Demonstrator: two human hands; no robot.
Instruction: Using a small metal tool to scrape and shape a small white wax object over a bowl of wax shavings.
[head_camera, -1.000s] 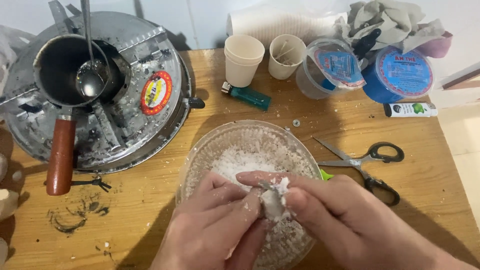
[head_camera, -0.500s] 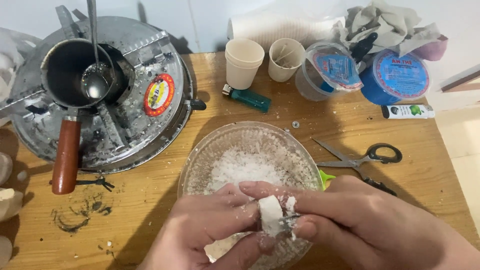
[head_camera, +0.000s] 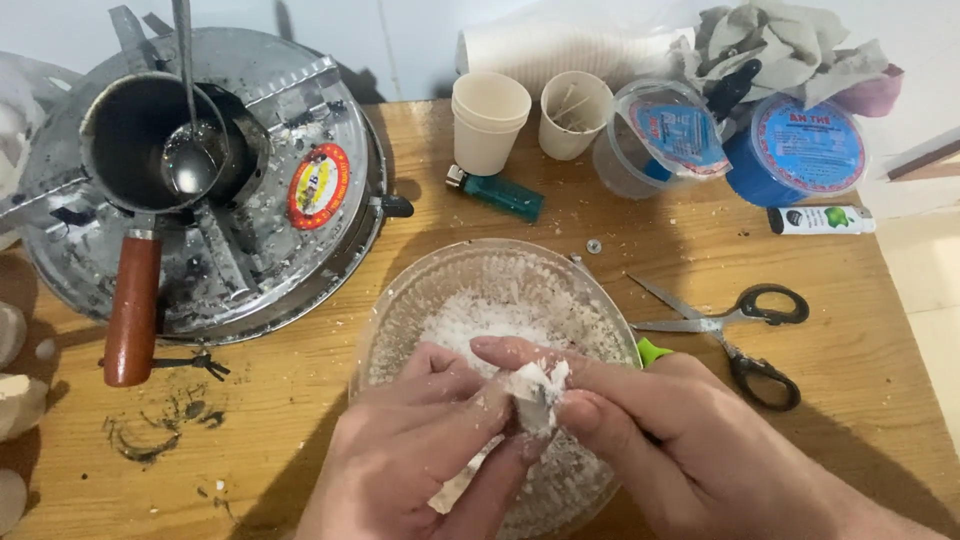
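White, crumbly and damp-looking, the small lump of coconut-like flesh (head_camera: 530, 385) sits pinched between both sets of fingertips, directly over the clear round bowl of white shreds (head_camera: 400, 310). To work it well, I judge the grip should stay light and right above the bowl, so whatever breaks off drops into the heap under the fingers and not onto the bare wooden tabletop (head_camera: 280, 420).

Left hand (head_camera: 420, 450): fingers curled narrow, thumb and forefinger closed against the near side of the lump, with a pale strip hanging below them toward the shreds. Right hand (head_camera: 680, 440): forefinger stretched across the top of the lump, thumb pressed under it, remaining fingers folded in; a bright green object (head_camera: 652, 350) peeks out just behind the knuckles.

Beyond the right fingers, well apart, lie black-handled steel scissors (head_camera: 740, 330). Past the fingertips, farther up the table, rests a teal plastic lighter (head_camera: 500, 193). Off to the left fingers' far side stands a dark metal pot with a reddish wooden handle (head_camera: 133, 310).
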